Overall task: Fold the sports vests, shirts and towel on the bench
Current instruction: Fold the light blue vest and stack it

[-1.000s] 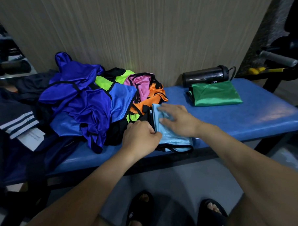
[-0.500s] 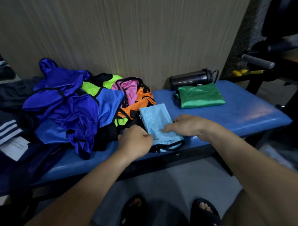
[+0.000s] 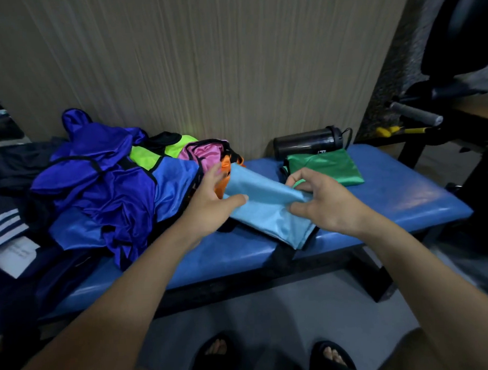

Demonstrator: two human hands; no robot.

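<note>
A folded light blue vest (image 3: pixel 266 209) with black trim lies at the front middle of the blue bench (image 3: pixel 405 194), one end lifted. My left hand (image 3: pixel 210 206) holds its left edge between thumb and fingers. My right hand (image 3: pixel 322 201) pinches its right edge. A folded green vest (image 3: pixel 331 164) lies behind it to the right. A heap of unfolded vests (image 3: pixel 111 187) in blue, purple, lime, pink and orange covers the bench's left half.
A dark bottle (image 3: pixel 305 143) lies on its side against the wall behind the green vest. Dark clothes with white stripes (image 3: pixel 4 223) and a paper sit at far left. Gym equipment (image 3: pixel 416 115) stands to the right. My sandalled feet (image 3: pixel 272 357) are on the floor below.
Both hands have left the flat vest's top and taken hold of its two edges. The vest has been raised and shifted a little right, away from the heap.
</note>
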